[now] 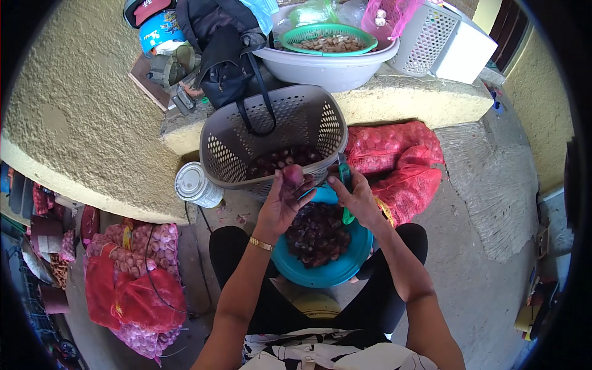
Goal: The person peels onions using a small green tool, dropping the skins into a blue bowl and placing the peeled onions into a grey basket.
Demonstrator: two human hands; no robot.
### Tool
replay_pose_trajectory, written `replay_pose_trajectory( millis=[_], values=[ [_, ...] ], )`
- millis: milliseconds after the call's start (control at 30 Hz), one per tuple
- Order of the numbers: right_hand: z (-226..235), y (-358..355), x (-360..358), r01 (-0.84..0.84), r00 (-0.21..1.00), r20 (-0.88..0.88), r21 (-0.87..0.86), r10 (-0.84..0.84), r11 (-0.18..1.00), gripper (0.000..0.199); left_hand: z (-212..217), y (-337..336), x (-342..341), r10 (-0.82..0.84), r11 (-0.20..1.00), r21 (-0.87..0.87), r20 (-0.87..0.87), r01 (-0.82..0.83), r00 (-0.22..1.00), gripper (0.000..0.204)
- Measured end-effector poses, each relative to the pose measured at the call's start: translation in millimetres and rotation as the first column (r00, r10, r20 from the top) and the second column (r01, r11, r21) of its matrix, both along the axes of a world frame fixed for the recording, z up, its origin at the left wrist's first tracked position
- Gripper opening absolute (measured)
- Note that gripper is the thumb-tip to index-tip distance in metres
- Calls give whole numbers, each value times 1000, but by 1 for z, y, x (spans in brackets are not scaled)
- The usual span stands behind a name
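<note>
My left hand (279, 208), a gold watch on its wrist, has its fingers curled round a peeled-looking red onion (293, 175). Close by on the right, my right hand (362, 200) grips a green box cutter (343, 176) whose blade end points up and away from me. Both hands hover over the far rim of a blue basin (280, 262), which sits between my knees. Dark purple onion skins (316, 237) heap up inside it. Just beyond stands a grey-brown perforated laundry basket (216, 139) with several red onions (280, 160) at its bottom.
Red mesh sacks of onions (394, 145) lie right of the basket, and a pink-red sack of garlic or onions (139, 246) lies left. A white paint bucket (198, 185) stands beside the basket. On the ledge are a black bag (225, 71) and a large grey basin (327, 74).
</note>
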State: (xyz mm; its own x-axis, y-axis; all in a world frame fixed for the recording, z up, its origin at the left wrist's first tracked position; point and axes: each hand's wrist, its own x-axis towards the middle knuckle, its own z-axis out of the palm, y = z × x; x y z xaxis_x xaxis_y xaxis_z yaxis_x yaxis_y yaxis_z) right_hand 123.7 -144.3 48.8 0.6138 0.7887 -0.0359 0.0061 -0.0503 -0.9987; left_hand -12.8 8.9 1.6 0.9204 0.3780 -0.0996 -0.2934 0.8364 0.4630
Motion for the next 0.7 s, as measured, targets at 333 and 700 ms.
replay_pose_trajectory(
  millis=[333,700],
  values=[
    [-23,11,-1,84,928,344,178,-142,980,34,-3,-5,7,30,987,-159,-8,-31,1000,41],
    [-8,11,6,38,564,825,-74,39,997,45,-8,-17,11,-32,999,-28,21,33,999,29]
  ],
)
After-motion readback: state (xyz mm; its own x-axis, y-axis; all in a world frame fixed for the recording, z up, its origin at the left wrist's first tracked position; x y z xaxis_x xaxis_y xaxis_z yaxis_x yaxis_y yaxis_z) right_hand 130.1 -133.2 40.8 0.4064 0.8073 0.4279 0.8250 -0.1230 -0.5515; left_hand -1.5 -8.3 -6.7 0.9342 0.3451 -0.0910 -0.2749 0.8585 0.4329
